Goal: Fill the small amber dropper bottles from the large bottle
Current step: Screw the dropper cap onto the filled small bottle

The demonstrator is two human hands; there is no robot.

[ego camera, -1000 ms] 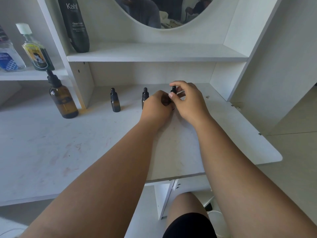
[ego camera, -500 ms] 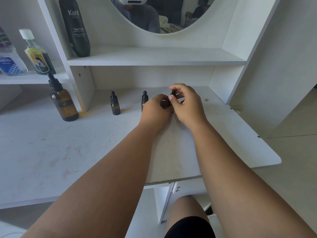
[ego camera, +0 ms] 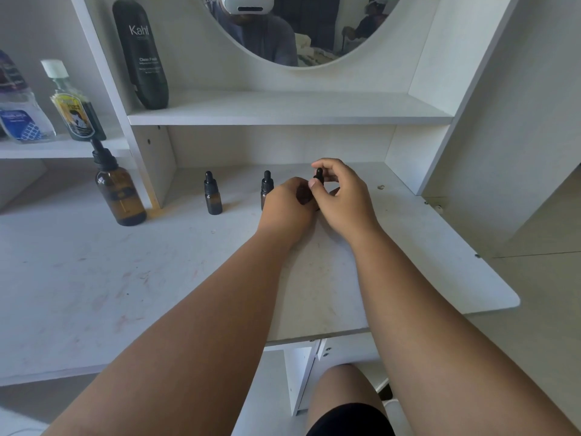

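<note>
- The left hand (ego camera: 287, 204) curls round the body of 1 small amber dropper bottle (ego camera: 304, 196); only a dark sliver of glass shows between the 2 hands, and the left fingertips are hidden behind the hand
- The right hand (ego camera: 342, 199) sits just right of the left, touching it; its thumb and forefinger (ego camera: 323, 163) pinch the black dropper cap (ego camera: 319, 176), which pokes up between them, and the other fingers are curled underneath
- Whether the cap is screwed down or already loose on the neck, I cannot tell
- A 2nd small dropper bottle (ego camera: 266, 187) stands upright, capped, just left of the left knuckles, its lower part hidden behind them
- A 3rd small dropper bottle (ego camera: 213, 196) stands upright and capped further left, apart from the fingers
- The large amber bottle (ego camera: 121, 196), with a black dropper top, stands well to the left of both hands, beside the upright panel of the shelf unit, untouched
- All 4 bottles are on the white desk top (ego camera: 157, 278), which has faint reddish smudges on it
- Above and beyond the fingers, a black tube marked Kahf (ego camera: 141, 55) leans upright on the shelf (ego camera: 283, 111) under a round mirror (ego camera: 283, 26)
- Far left, on a side shelf, stands a clear bottle with a white cap (ego camera: 74, 105)
</note>
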